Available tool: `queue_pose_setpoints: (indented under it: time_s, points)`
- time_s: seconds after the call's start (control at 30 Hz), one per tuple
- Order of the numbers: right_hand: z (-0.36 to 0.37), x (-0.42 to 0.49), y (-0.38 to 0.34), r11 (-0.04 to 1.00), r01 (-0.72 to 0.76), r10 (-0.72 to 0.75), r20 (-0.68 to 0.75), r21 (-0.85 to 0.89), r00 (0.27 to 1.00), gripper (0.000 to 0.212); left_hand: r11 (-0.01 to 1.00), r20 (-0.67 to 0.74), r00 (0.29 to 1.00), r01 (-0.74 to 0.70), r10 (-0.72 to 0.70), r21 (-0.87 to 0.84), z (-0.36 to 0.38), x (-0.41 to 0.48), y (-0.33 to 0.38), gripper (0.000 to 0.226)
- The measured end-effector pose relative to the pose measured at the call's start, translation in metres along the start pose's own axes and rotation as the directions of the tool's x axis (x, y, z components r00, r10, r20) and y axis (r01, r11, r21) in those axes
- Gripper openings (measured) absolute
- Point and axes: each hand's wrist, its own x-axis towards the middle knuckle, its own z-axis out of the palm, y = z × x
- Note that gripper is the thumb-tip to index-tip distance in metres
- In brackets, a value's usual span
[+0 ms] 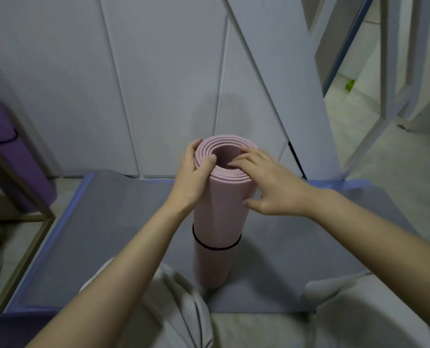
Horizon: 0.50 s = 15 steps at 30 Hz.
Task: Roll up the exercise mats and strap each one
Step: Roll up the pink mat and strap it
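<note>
A rolled pink mat (220, 209) stands upright on a flat grey mat with blue edging (123, 234). A thin black strap (216, 246) rings the pink roll below its middle. My left hand (192, 177) grips the roll's top rim, thumb on the spiral end. My right hand (266, 182) rests on the opposite side of the top, fingers flat across the rim and thumb against the side. A purple rolled mat (10, 151) with a black strap leans at the left edge.
A gold metal frame (30, 217) stands at the left around the purple mat. White wall panels (133, 84) rise behind. An opening to a tiled room (354, 116) lies at the right. My knees in light trousers (183, 310) fill the bottom.
</note>
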Motion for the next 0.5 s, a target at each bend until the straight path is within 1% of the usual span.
queue_pose_setpoints:
  time_s: [0.03, 0.1, 0.17, 0.23, 0.3, 0.37, 0.43, 0.5]
  points:
    - [-0.003, 0.003, 0.000, 0.998, 0.013, -0.012, 0.024, -0.057, 1.000, 0.075, 0.998, 0.005, 1.000, -0.004, 0.003, 0.060, -0.003, 0.002, -0.001, 0.042]
    - [-0.007, 0.010, -0.002, 0.988, 0.020, -0.016, 0.028, -0.155, 0.999, 0.073, 0.991, 0.018, 1.000, -0.003, 0.000, 0.136, -0.007, 0.006, -0.002, 0.047]
    - [-0.007, 0.018, -0.007, 0.978, 0.034, -0.031, 0.020, -0.205, 0.999, 0.069, 0.974, 0.020, 1.000, -0.005, 0.000, 0.225, -0.010, 0.008, 0.000, 0.047]
    - [-0.005, 0.025, -0.012, 0.975, 0.060, -0.059, 0.011, -0.213, 0.998, 0.067, 0.935, 0.002, 1.000, -0.029, 0.031, 0.352, -0.018, 0.009, 0.003, 0.046]
    - [-0.002, 0.034, -0.016, 0.975, 0.098, -0.100, -0.001, -0.200, 0.995, 0.065, 0.878, -0.015, 0.995, -0.075, 0.094, 0.473, -0.030, 0.008, 0.004, 0.043]
    - [-0.002, 0.045, -0.026, 0.974, 0.119, -0.125, -0.015, -0.191, 0.992, 0.062, 0.835, -0.016, 0.991, -0.104, 0.134, 0.541, -0.048, 0.005, 0.005, 0.039]
    - [-0.003, 0.060, -0.041, 0.970, 0.148, -0.153, -0.011, -0.192, 0.988, 0.060, 0.796, 0.016, 0.986, -0.141, 0.163, 0.588, -0.072, -0.001, 0.005, 0.038]
    - [-0.003, 0.080, -0.056, 0.964, 0.170, -0.175, -0.004, -0.206, 0.985, 0.060, 0.721, 0.027, 0.985, -0.145, 0.173, 0.678, -0.100, -0.009, 0.004, 0.038]
